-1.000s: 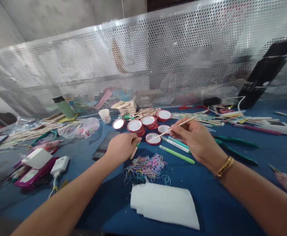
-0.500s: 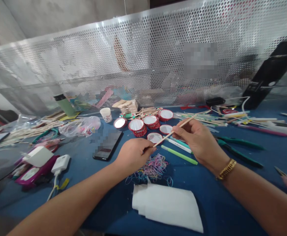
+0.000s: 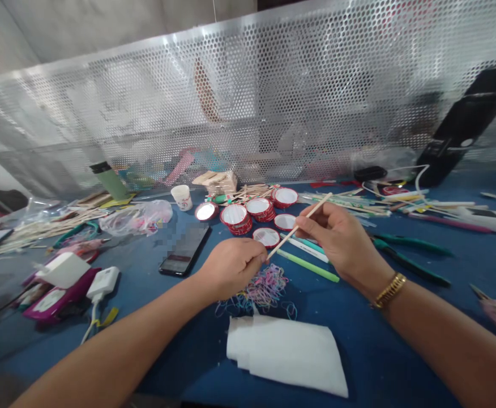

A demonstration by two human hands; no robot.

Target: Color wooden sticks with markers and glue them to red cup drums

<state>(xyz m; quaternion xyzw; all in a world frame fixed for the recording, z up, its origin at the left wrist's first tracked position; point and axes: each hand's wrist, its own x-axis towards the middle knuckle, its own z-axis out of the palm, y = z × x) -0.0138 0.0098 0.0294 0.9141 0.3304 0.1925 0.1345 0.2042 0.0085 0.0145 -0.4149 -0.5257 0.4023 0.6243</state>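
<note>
Right hand (image 3: 341,241): closed in a pinch on a thin wooden stick (image 3: 301,225), thumb and fingertips gripping it around mid-length. The stick is off the surface (image 3: 146,272) and tilted, upper end pointing up-right past the knuckles, lower end down-left. Gold bracelet (image 3: 387,290) on that wrist.

Left hand (image 3: 231,266): fingers curled shut, thumb and forefinger tips right at the stick's lower end, touching it. Can't tell whether they actually pinch the tip or hold something small against it.

Both hands hover above the blue surface. Directly under and just beside the left hand: loose pile of coloured rubber bands (image 3: 265,286). Nearer the camera, a folded white sheet (image 3: 286,354) lies flat, touching the edge of the bands.

Behind the hands: cluster of red-rimmed round lids (image 3: 235,216), some stacked. Green pen (image 3: 311,267) lies under the right hand, near the stick's low end. Green-handled pliers (image 3: 409,255) to the right of that wrist. Black phone (image 3: 185,249) lies flat, left of the left hand. Further left: white charger (image 3: 102,282), clear plastic bag (image 3: 140,218), small white cup (image 3: 182,198), green bottle (image 3: 107,180). Perforated metal screen (image 3: 273,102) stands along the back edge.
</note>
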